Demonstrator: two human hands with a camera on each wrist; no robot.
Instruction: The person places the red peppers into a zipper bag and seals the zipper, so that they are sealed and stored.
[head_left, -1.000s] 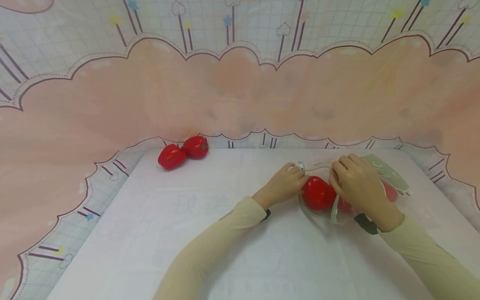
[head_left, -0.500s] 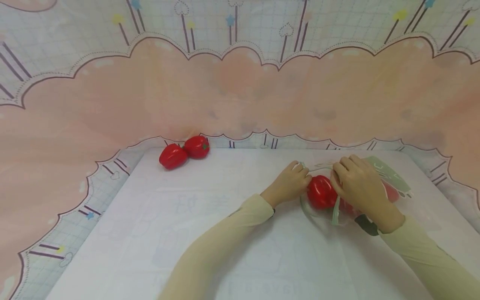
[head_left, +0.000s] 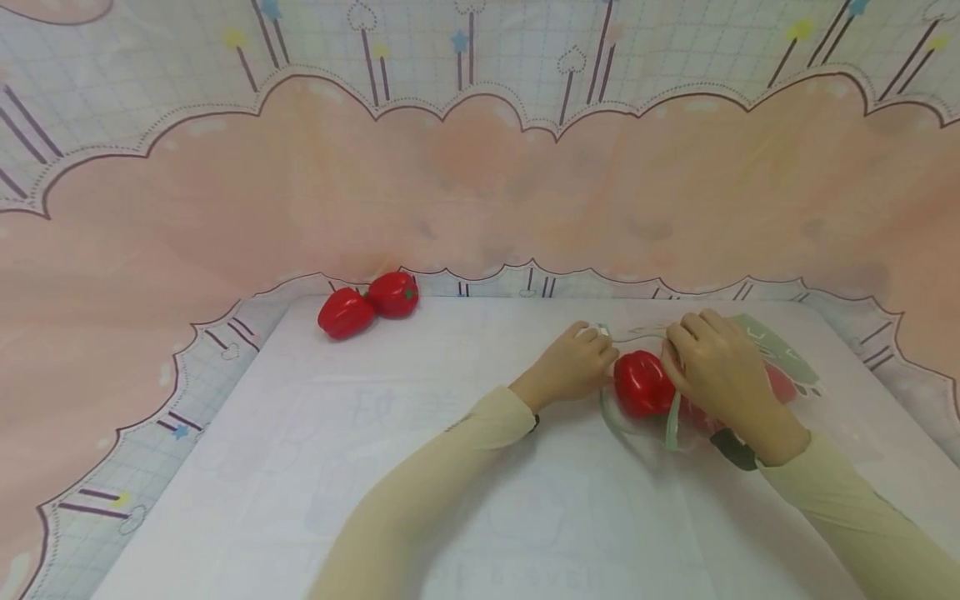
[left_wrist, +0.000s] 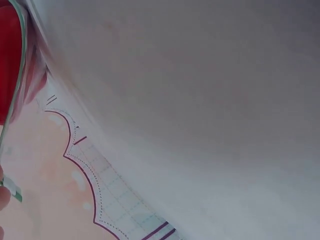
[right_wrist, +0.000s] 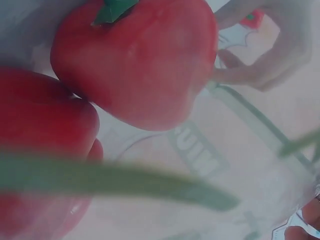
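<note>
A red bell pepper (head_left: 643,384) with a green stem (right_wrist: 116,10) lies at the mouth of a clear zip bag (head_left: 672,423) with green trim. My left hand (head_left: 573,362) pinches the bag's left edge, its fingertips right beside the pepper; in the left wrist view only bits of its fingers (left_wrist: 4,198) show, near a white and green tab. My right hand (head_left: 712,362) grips the upper rim of the bag from above, its palm hiding part of it. Inside the bag, more red peppers (right_wrist: 40,115) show in the right wrist view.
Two more red bell peppers (head_left: 346,313) sit together at the back left of the white table (head_left: 480,500). A printed curtain (head_left: 480,192) hangs behind the table. The bag's green printed panel (head_left: 780,346) lies flat to the right of my right hand.
The pepper at the bag's mouth has turned and shifted slightly right. My left hand followed it to the right, then drew back a little left. My right hand stays at the bag.
</note>
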